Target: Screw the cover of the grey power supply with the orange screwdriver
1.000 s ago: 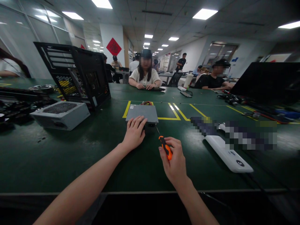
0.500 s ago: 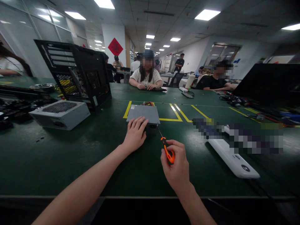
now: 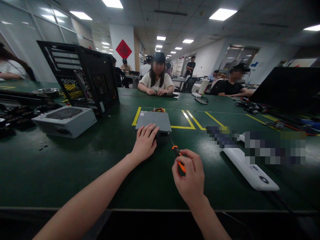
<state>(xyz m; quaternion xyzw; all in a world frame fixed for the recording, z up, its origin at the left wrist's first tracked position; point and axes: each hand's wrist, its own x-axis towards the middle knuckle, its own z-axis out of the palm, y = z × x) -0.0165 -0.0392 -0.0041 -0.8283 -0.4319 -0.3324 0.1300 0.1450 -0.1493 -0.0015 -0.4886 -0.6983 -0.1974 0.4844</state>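
A grey computer power supply (image 3: pixel 156 120) lies on the green table in front of me, with a bundle of coloured wires at its far side. My left hand (image 3: pixel 146 140) rests on its near left part, fingers stretched out over the top and thumb by the front face. In my right hand (image 3: pixel 188 171) is an orange and black screwdriver (image 3: pixel 176 150), its handle pinched between thumb and fingers. The thin shaft slants up and left to the near right corner of the power supply. Whether the tip sits in a screw is too small to tell.
On the left stand a second power supply (image 3: pixel 66 120) and a black computer case (image 3: pixel 82 76). A white power strip (image 3: pixel 250 170) lies at right, partly pixelated. A dark monitor (image 3: pixel 287 86) and cables are beyond it. A person (image 3: pixel 157 78) sits across the table.
My right hand has turned slightly on the screwdriver handle, its fingers covering more of the orange end. The left hand and power supply stay in place.
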